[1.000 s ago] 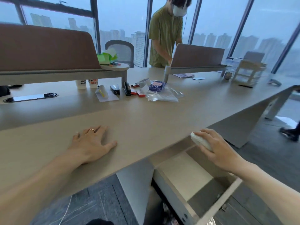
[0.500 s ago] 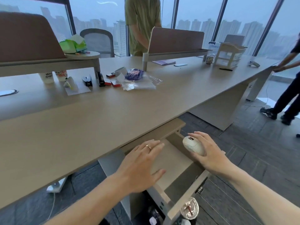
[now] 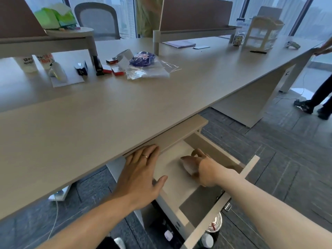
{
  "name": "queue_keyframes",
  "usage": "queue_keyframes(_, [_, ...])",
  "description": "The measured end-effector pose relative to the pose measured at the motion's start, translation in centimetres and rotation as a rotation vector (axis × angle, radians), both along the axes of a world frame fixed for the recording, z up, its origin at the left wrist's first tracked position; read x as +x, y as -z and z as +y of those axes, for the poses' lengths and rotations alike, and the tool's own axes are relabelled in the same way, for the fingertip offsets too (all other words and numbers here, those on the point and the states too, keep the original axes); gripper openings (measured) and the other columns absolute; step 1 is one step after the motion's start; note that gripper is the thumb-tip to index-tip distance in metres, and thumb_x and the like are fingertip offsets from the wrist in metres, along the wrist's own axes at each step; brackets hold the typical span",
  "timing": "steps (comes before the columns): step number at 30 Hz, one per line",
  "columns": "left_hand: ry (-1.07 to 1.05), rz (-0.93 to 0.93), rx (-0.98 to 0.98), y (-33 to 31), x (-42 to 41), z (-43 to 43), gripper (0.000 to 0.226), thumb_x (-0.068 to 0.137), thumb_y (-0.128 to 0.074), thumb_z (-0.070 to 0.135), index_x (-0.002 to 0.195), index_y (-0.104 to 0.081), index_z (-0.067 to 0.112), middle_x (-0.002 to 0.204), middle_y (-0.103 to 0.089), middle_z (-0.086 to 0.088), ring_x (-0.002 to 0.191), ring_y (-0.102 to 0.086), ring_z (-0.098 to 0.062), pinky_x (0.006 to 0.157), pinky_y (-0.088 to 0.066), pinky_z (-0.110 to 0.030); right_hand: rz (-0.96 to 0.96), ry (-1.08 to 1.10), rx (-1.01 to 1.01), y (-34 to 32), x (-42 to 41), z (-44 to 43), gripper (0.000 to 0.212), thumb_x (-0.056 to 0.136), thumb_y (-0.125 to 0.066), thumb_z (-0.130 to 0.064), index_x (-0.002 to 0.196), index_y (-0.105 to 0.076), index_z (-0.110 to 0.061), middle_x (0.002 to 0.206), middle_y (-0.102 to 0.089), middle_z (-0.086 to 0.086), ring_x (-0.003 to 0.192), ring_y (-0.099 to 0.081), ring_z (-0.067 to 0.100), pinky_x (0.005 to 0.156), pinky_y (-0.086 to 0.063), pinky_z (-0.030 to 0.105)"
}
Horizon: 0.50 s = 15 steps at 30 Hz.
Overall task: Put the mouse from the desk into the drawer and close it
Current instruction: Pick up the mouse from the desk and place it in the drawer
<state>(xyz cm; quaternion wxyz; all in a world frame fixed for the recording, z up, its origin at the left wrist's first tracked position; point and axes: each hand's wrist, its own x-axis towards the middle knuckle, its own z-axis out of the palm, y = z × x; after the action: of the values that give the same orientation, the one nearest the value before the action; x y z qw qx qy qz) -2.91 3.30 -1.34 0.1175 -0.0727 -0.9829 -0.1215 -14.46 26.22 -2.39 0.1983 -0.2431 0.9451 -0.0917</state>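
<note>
The open drawer (image 3: 250, 170) sticks out from under the light wooden desk (image 3: 107, 114), its pale floor showing. My right hand (image 3: 203, 168) is down inside it, fingers curled and blurred, low over the drawer floor. The white mouse is hidden under that hand, so I see none of it. My left hand (image 3: 142, 177) hovers flat with fingers spread at the drawer's left side, its fingertips by the desk's front edge, holding nothing.
Staplers, small red boxes and a plastic bag (image 3: 149, 69) lie further back on the desk beside paper cups (image 3: 27, 63). A lidded drink cup (image 3: 213, 224) stands on the floor below the drawer front. One person's legs (image 3: 321, 97) are at the right, another person (image 3: 147, 15) behind the desk.
My right hand has gone from above the drawer down into it with the mouse. My left hand left the desk top and came over the drawer's left side.
</note>
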Motion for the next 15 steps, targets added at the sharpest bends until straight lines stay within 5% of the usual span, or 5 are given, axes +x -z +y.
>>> queue_keyframes(11, [-0.002, 0.017, -0.047, 0.2, -0.2, 0.0, 0.076, 0.091, -0.039, 0.059, 0.153, -0.021, 0.019, 0.16, -0.025, 0.001, 0.144, -0.022, -0.019, 0.115, -0.024, -0.041, 0.011, -0.097, 0.228, 2.7, -0.3, -1.5, 0.068, 0.093, -0.054, -0.024, 0.153, -0.026, -0.036, 0.147, -0.025, 0.008, 0.127, -0.039, 0.035, 0.104, -0.042, 0.047])
queue_keyframes(15, [-0.003, 0.007, -0.058, 0.0, -0.1, 0.1, 0.077, 0.092, -0.04, 0.057, 0.155, -0.018, 0.019, 0.162, -0.022, 0.001, 0.145, -0.019, -0.019, 0.117, -0.02, -0.04, 0.013, -0.043, 0.226, 1.0, 0.5, -1.6, 0.082, 0.091, -0.059, -0.044, 0.157, -0.011, -0.04, 0.159, -0.013, 0.009, 0.14, -0.031, 0.04, 0.11, -0.039, 0.049])
